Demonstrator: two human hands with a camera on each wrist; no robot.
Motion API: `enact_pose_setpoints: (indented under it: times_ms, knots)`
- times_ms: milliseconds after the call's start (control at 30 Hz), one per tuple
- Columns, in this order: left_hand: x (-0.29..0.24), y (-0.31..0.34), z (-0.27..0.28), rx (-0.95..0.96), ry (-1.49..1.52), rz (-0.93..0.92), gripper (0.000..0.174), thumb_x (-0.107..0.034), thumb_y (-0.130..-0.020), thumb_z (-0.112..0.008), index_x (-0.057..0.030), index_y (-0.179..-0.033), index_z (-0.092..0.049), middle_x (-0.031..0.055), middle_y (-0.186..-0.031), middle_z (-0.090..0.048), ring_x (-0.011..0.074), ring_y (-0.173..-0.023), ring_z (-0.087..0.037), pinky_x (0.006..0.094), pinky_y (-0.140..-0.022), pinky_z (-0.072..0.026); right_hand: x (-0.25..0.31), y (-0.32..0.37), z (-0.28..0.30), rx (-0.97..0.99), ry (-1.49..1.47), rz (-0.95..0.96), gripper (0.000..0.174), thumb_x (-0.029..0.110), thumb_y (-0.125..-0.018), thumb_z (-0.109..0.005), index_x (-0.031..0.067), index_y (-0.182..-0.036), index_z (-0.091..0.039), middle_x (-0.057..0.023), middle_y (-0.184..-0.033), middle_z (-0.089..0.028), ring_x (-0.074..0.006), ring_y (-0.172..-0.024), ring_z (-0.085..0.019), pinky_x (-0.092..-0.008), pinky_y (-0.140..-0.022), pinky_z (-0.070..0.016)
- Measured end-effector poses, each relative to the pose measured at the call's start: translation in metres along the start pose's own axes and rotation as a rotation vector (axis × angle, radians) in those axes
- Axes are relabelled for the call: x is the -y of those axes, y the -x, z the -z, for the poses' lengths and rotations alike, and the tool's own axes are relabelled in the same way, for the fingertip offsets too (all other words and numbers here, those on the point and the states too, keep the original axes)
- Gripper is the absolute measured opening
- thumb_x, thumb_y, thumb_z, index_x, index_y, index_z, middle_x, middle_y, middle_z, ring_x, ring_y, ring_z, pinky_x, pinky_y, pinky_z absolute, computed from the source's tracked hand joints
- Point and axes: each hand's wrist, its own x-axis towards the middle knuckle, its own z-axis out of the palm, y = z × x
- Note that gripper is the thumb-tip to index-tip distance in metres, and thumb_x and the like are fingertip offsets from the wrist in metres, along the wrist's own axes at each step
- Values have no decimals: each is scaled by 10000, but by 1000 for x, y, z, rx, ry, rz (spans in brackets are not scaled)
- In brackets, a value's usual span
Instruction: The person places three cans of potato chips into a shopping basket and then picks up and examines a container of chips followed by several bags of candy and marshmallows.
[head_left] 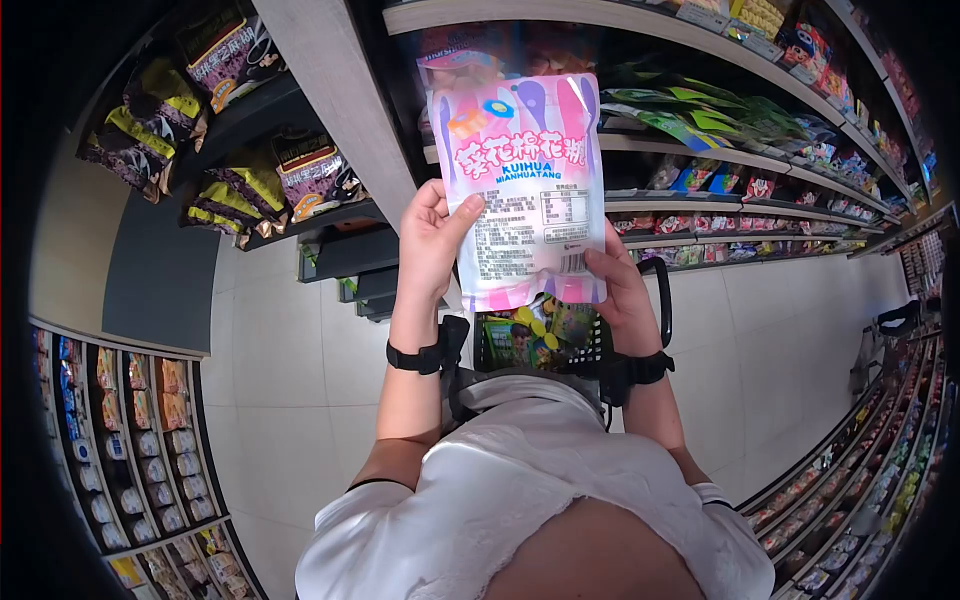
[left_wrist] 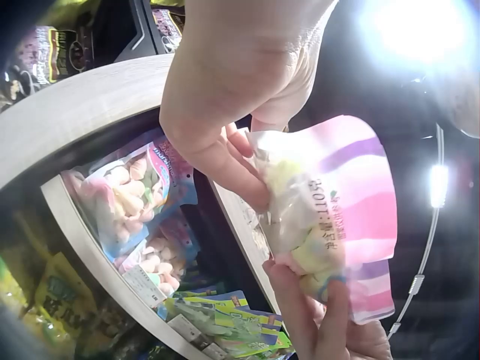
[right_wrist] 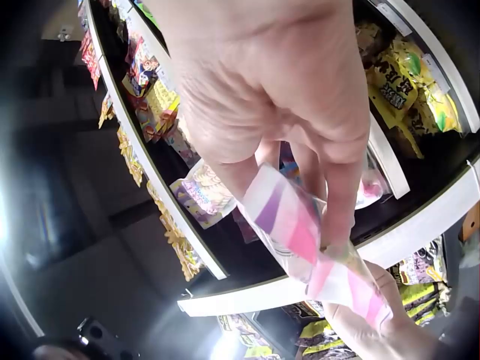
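Observation:
Both hands hold up a pink and white bag of marshmallows (head_left: 525, 200), its printed back with the words KUIHUA MIANHUATANG facing the head camera. My left hand (head_left: 430, 240) pinches the bag's left edge, thumb on the printed side. On the lower right edge, my right hand (head_left: 622, 280) grips it the same way, thumb near the barcode. In the left wrist view the marshmallow bag (left_wrist: 330, 217) shows a clear part with pale sweets inside. The right wrist view shows the bag (right_wrist: 307, 247) edge-on between the right hand (right_wrist: 277, 97) and the left hand (right_wrist: 382, 322).
Below the bag is a black basket (head_left: 590, 365) with green snack packs (head_left: 510, 340). Shelves of packets curve along the right, and a shelf of marshmallow bags (left_wrist: 127, 195) stands ahead. Dark sesame packs (head_left: 320, 175) fill a rack at left. A pale tiled floor (head_left: 280, 370) lies around.

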Motion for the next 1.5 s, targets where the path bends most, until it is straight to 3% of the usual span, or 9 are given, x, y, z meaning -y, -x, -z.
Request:
enact_pose_setpoints:
  times_ms: [67, 400, 667, 900, 1033, 1300, 1367, 1433, 1500]
  knots:
    - [0, 1, -1, -6, -5, -10, 104, -82, -946, -629, -10, -1000, -577, 75, -953, -704, 63, -829, -640, 207, -738, -497, 2, 3, -2, -25, 45, -7, 615, -16, -847, -576, 36, -1437, -410, -103, -1316, -579, -204, -1220, -553, -354, -1033, -442]
    - [5, 4, 1, 31, 60, 35, 112, -130, -980, -586, -20, -1000, -584, 36, -895, -681, 50, -784, -627, 195, -700, -482, 0, 9, 7, -25, -38, -10, 553, 29, -894, -586, 41, -1423, -424, -101, -1289, -594, -196, -1173, -590, -339, -999, -476]
    - [7, 8, 1, -8, 36, 63, 126, -145, -985, -584, -22, -1005, -570, 48, -926, -684, 69, -820, -639, 216, -732, -497, 6, 14, 12, 50, -43, -104, 521, 165, -972, -545, 63, -1455, -382, -76, -1253, -616, -125, -1043, -645, -210, -685, -562]
    - [21, 10, 11, 11, -53, 144, 113, -164, -977, -596, -68, -1028, -567, -5, -898, -673, 22, -777, -599, 189, -676, -479, -8, 15, 22, -43, -31, -48, 540, 153, -982, -534, 56, -1476, -337, -87, -1374, -528, -190, -1226, -548, -353, -1015, -465]
    - [21, 10, 9, -31, -125, 277, 129, -151, -963, -602, -95, -1071, -558, -31, -904, -674, 16, -813, -589, 190, -659, -468, -13, 24, 40, -181, 2, -76, 456, 171, -998, -507, 61, -1428, -403, -80, -1318, -577, -198, -1159, -603, -356, -936, -526]
    - [37, 0, 29, -228, -181, 188, 444, -142, -934, -614, -40, -1320, -418, 128, -1198, -619, 204, -1042, -631, 323, -852, -528, -38, 48, 122, -281, 129, -237, 450, 112, -1005, -477, 38, -1443, -407, -94, -1315, -579, -194, -1177, -582, -354, -974, -481]
    - [39, -3, 33, -250, -241, 182, 456, -138, -927, -617, -41, -1326, -418, 133, -1233, -600, 200, -1071, -618, 333, -886, -515, -63, 58, 153, -314, 204, -232, 485, 179, -995, -511, 40, -1448, -403, -112, -1319, -574, -200, -1197, -565, -344, -956, -483]
    - [34, -6, 31, -250, -247, 185, 440, -136, -933, -615, -39, -1319, -428, 123, -1216, -612, 192, -1056, -624, 327, -900, -508, -76, 71, 176, -589, 837, -556, 547, 299, -966, -580, 63, -1429, -411, -106, -1277, -596, -233, -1159, -582, -372, -930, -490]
    - [32, -14, 32, -180, -300, 130, 408, -136, -944, -606, -36, -1305, -444, 111, -1200, -621, 178, -1045, -625, 317, -899, -506, -85, 89, 189, -591, 694, -557, 536, 327, -953, -595, 73, -1399, -440, -103, -1244, -607, -240, -1130, -597, -370, -900, -498]
